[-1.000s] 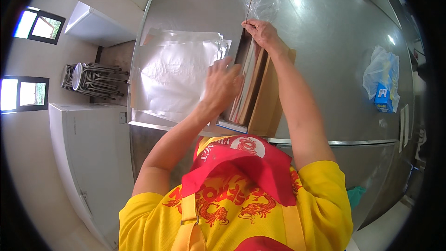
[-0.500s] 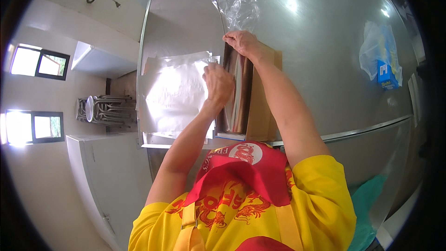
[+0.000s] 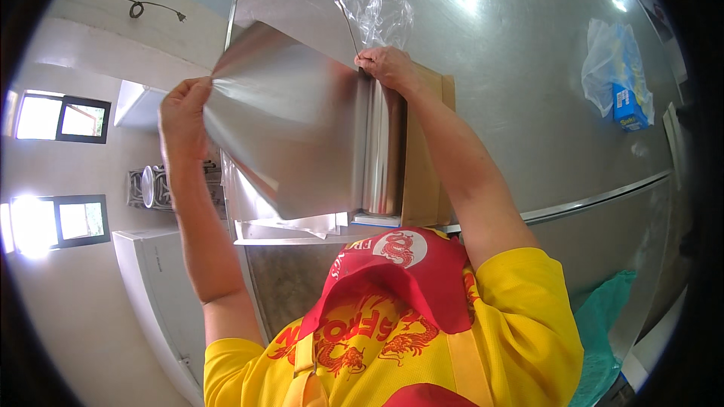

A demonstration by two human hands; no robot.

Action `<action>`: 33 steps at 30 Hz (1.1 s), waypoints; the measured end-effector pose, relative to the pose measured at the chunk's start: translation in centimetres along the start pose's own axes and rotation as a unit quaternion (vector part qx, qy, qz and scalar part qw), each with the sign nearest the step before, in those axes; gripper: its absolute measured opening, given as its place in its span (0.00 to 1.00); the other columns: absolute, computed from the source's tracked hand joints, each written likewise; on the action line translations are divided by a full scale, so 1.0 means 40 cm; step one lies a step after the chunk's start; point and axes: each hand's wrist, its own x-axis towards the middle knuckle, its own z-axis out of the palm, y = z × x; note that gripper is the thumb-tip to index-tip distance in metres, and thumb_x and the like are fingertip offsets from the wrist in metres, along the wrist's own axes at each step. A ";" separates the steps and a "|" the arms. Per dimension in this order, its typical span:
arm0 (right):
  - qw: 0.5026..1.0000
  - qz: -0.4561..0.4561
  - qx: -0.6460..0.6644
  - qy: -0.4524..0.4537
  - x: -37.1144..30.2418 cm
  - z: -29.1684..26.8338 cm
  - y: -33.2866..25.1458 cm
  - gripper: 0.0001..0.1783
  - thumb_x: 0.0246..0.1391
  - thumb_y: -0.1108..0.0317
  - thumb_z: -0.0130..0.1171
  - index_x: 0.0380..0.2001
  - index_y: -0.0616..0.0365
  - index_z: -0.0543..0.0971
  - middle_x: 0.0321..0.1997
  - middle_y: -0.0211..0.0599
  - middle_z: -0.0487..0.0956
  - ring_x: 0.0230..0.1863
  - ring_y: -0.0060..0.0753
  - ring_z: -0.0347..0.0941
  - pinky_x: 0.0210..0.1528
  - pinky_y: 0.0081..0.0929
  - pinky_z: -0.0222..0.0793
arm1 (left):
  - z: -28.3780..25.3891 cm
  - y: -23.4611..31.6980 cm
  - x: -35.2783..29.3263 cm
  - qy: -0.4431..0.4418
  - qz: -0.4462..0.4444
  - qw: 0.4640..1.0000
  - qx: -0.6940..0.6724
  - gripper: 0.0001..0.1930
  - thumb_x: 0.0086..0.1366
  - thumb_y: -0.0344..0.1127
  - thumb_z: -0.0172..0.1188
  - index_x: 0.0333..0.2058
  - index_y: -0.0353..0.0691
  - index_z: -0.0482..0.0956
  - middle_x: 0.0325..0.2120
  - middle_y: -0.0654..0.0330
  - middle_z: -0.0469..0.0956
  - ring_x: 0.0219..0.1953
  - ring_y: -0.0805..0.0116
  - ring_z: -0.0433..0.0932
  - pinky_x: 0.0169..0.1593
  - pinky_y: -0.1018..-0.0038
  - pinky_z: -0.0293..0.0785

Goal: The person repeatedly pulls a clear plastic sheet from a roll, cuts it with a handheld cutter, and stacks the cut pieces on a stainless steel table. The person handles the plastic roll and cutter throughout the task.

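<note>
My left hand [image 3: 185, 109] pinches the corner of a wide sheet of aluminium foil [image 3: 294, 120], stretched leftward from its roll [image 3: 385, 151]. The roll lies lengthwise in an open cardboard box [image 3: 424, 173] near the table's front edge. At the far end of the roll, my right hand [image 3: 388, 66] has its fingers closed around the near end of a thin brown stick [image 3: 341, 4], which points away from me. Beneath the raised sheet, partly covered, flat pieces of foil [image 3: 245, 192] lie on the table.
Crumpled clear plastic [image 3: 377, 11] rests beyond my right hand on the steel table [image 3: 520, 98]. Far right are a white plastic bag [image 3: 599, 68] and a blue box [image 3: 627, 109]. A green bag [image 3: 603, 324] hangs low at the right; stacked stools [image 3: 154, 187] stand left of the table.
My left hand has swung left and up from beside the roll, drawing out a broad sheet of foil over the flat pieces. My right hand stays near the roll's far end.
</note>
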 end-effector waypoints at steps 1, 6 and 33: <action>1.000 -0.001 -0.002 0.004 0.000 -0.001 0.002 0.17 0.65 0.48 0.53 0.39 0.44 0.85 0.37 0.40 0.85 0.42 0.49 0.81 0.46 0.45 0.74 | -0.021 0.010 0.012 -0.003 0.001 1.000 -0.010 0.08 0.66 0.32 0.65 0.37 0.33 0.84 0.29 0.63 0.82 0.30 0.77 0.78 0.39 0.79 0.75; 1.000 0.024 -0.005 -0.019 -0.005 -0.011 -0.028 0.18 0.64 0.47 0.55 0.41 0.43 0.86 0.38 0.39 0.86 0.43 0.49 0.81 0.47 0.44 0.75 | -0.072 0.070 0.013 0.039 -0.026 0.997 0.057 0.09 0.67 0.34 0.64 0.38 0.33 0.83 0.28 0.62 0.82 0.27 0.76 0.78 0.35 0.78 0.76; 0.998 0.048 0.016 -0.041 0.001 -0.003 -0.005 0.15 0.66 0.53 0.61 0.48 0.47 0.86 0.38 0.33 0.87 0.40 0.33 0.82 0.48 0.30 0.75 | -0.369 -0.873 -0.066 0.249 -0.146 0.853 0.434 0.12 0.64 0.36 0.66 0.38 0.31 0.86 0.38 0.43 0.84 0.41 0.50 0.84 0.50 0.60 0.78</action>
